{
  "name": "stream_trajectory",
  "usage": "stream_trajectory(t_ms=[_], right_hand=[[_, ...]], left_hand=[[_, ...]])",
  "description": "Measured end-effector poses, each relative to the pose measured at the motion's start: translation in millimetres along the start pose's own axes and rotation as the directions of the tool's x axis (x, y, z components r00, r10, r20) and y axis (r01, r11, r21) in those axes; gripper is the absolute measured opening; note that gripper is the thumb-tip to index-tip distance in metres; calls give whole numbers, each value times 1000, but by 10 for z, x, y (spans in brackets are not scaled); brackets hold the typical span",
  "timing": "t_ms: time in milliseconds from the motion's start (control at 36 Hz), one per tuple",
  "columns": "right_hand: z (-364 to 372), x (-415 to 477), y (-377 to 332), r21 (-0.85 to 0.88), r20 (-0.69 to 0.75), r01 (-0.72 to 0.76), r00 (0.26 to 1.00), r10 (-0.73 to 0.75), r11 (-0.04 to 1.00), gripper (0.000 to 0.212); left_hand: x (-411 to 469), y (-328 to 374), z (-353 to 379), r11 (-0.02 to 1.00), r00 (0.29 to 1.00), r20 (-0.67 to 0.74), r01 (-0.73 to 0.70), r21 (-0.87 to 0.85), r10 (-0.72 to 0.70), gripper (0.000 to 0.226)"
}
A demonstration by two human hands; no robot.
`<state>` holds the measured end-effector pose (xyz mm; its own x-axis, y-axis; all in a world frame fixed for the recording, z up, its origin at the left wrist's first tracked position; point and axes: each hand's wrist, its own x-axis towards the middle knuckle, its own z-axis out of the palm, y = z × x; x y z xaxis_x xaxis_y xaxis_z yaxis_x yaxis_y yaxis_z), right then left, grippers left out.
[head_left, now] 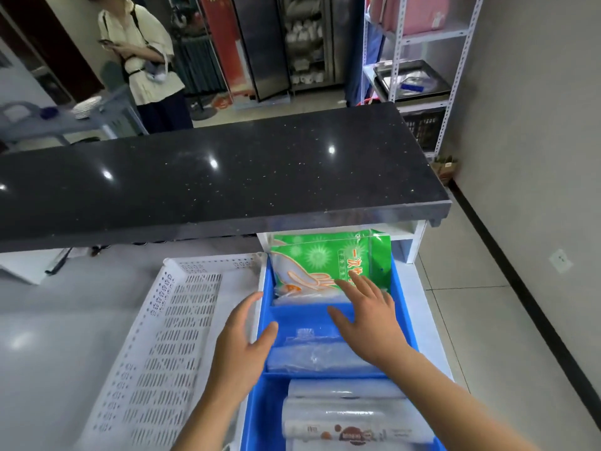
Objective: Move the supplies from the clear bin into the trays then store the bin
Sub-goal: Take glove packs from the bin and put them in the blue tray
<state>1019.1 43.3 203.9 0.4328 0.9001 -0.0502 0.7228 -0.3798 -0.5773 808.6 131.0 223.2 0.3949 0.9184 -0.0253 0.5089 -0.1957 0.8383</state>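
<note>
A blue tray (405,317) with dividers stands on the white lower counter, right of a white perforated tray (169,320). A green pack of disposable gloves (325,255) leans upright in the blue tray's far compartment. Clear plastic bags (312,353) lie in the middle compartment and rolls of plastic bags (351,415) in the near one. My right hand (367,317) is spread open over the divider, fingertips touching the green pack's lower edge. My left hand (242,340) hovers open at the blue tray's left wall, holding nothing. I see no clear bin.
A black stone countertop (227,177) overhangs the trays' far end. A person in a pale shirt (143,50) stands beyond it at the left. White metal shelving (419,73) with a dark tray stands at the back right. Tiled floor lies to the right.
</note>
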Motion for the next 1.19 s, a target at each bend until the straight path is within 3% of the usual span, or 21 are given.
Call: stream_trajectory(t_ms=[111, 250, 306, 472, 667, 750, 917, 1056, 1194], right_hand=[[-68, -331, -274, 254, 17, -31, 999, 28, 967, 55], [-47, -601, -532, 443, 42, 47, 996, -73, 895, 45], [-23, -649, -595, 451, 82, 64, 990, -113, 890, 42], [108, -816, -786, 372, 219, 95, 958, -187, 923, 40], [391, -1306, -1271, 297, 286, 162, 925, -249, 941, 41], [600, -1681, -1584, 277, 292, 201, 914, -281, 940, 39], [1170, -2477, -2294, 323, 377, 214, 864, -333, 922, 35], [1772, -2971, -2871, 254, 457, 292, 804, -381, 922, 42], [2210, -3334, -3461, 235, 588, 368, 683, -433, 900, 42]], left_hand=[[-429, -12, -139, 991, 998, 11, -62, 115, 61, 54], [-873, -172, -397, 989, 994, -59, 94, 113, -88, 54], [-1021, -194, -486, 985, 984, -78, 164, 52, -160, 53], [-1430, -301, -679, 963, 960, -177, 240, 119, -217, 61], [-1921, -686, -1034, 967, 966, -153, 228, 115, -210, 61], [-2163, -938, -1300, 958, 956, -106, 281, 49, -275, 60], [-2806, -1561, -2049, 952, 948, -90, 307, 22, -304, 67], [-3597, -2204, -2675, 897, 868, -227, 427, -112, -441, 61], [-4466, -2639, -3070, 751, 678, -329, 552, -361, -657, 59]])
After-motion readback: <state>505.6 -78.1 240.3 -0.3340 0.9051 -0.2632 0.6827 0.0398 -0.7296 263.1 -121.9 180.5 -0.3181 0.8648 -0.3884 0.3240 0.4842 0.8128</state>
